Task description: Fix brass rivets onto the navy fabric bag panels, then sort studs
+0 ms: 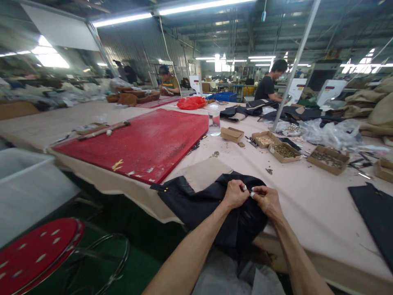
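at table edge, both hands [250, 196] pinching black garment [208, 205], draped over edge.

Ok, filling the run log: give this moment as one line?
left hand pinching black fabric | right hand pinching same spot | fabric on table edge

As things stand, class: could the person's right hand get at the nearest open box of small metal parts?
Probably yes. The right hand pinches the black fabric; bare tabletop lies between it and the box, though it must let go first.
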Available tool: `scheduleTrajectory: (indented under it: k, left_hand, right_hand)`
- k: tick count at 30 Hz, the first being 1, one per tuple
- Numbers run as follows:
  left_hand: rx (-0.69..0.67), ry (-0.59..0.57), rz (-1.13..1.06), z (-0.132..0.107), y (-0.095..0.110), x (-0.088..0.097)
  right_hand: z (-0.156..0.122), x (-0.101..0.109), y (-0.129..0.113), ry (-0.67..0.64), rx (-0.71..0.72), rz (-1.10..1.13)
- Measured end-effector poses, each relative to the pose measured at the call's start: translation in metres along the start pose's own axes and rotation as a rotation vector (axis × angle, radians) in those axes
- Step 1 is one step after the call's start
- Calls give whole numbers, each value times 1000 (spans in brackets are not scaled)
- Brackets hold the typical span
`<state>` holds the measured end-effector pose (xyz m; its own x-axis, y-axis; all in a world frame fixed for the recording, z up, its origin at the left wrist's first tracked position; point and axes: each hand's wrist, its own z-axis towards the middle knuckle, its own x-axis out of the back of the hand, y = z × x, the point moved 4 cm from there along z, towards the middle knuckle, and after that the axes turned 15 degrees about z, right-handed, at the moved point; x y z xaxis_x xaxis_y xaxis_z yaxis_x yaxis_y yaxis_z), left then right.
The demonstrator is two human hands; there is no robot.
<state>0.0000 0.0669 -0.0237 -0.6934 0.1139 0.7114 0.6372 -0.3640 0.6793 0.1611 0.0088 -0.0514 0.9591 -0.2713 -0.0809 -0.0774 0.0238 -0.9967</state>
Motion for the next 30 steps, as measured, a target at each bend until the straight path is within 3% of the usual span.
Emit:
scheduleTrajectory:
  k: [5, 7, 14, 20, 24, 30]
  left_hand:
    - [49, -37, -94, -2, -4, -3]
    - [61, -66, -136, -2, -6, -3]
    - [92, -228, -416, 3, -10, -8]
    - [111, -225, -446, 3, -10, -6]
    - [123, -231, -394, 2, -10, -4]
    - [120, -255, -471, 2, 1, -3]
  right_hand:
    - [-3, 1, -1, 139, 76, -50]
    - [-4, -2, 0, 137, 55, -7]
    - [-9, -2, -16, 29, 17, 98]
    - [-6, -4, -30, -248, 22, 36]
    - [4, -10, -27, -269, 41, 31]
    - [4, -3, -35, -291, -35, 13]
